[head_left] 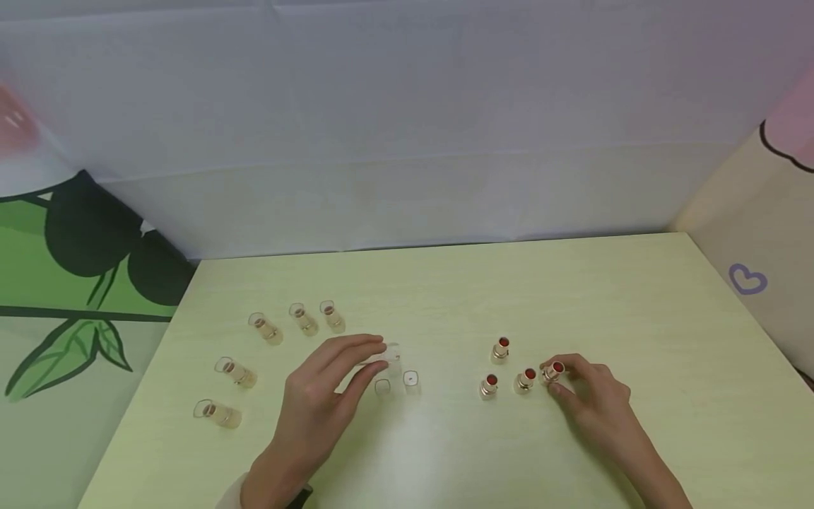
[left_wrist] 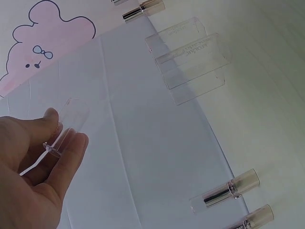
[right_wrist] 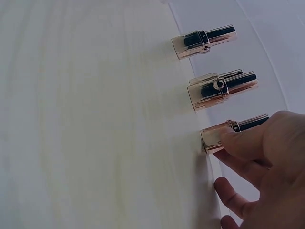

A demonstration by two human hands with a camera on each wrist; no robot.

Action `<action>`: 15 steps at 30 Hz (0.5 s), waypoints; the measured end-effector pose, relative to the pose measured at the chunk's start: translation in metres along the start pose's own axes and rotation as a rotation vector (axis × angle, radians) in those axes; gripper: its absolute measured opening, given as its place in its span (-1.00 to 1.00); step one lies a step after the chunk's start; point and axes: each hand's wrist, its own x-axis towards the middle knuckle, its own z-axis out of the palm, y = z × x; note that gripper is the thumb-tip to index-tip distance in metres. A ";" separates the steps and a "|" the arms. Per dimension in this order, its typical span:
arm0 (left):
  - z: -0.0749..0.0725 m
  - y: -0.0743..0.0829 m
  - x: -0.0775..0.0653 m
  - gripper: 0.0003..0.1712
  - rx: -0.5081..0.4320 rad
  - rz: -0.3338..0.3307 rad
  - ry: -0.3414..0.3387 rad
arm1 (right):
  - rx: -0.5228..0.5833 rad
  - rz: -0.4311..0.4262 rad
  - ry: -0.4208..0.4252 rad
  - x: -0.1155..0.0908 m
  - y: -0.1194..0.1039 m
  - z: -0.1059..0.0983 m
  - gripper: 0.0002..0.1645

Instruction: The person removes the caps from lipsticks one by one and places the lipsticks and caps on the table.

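Note:
My left hand (head_left: 327, 392) pinches a clear lipstick cap (left_wrist: 74, 117) between thumb and fingers, held above the table. Other clear caps (head_left: 411, 379) stand on the table just beside that hand. On the right, the thumb and fingers of my right hand (head_left: 594, 396) pinch a gold lipstick tube (right_wrist: 217, 137) with no cap, upright on the table. Three more uncapped lipsticks stand to its left: a rear one (head_left: 500, 350), a front one (head_left: 489, 386) and the nearest (head_left: 525, 380). Their tops look dark red in the head view.
Several lipsticks with clear caps on, one of them (head_left: 265, 329) near the back, stand in a loose arc on the left of the pale table (head_left: 445, 290). A white cloth wall (head_left: 407, 198) rises behind, with printed panels at both sides.

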 end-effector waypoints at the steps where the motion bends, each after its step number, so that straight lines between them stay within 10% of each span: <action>1: -0.001 0.000 -0.001 -0.82 0.007 -0.009 -0.007 | 0.001 0.002 -0.001 0.000 0.000 0.000 -0.66; 15: -0.010 -0.010 -0.019 -0.63 0.085 -0.149 -0.105 | -0.002 -0.063 0.049 -0.002 -0.003 0.000 -0.48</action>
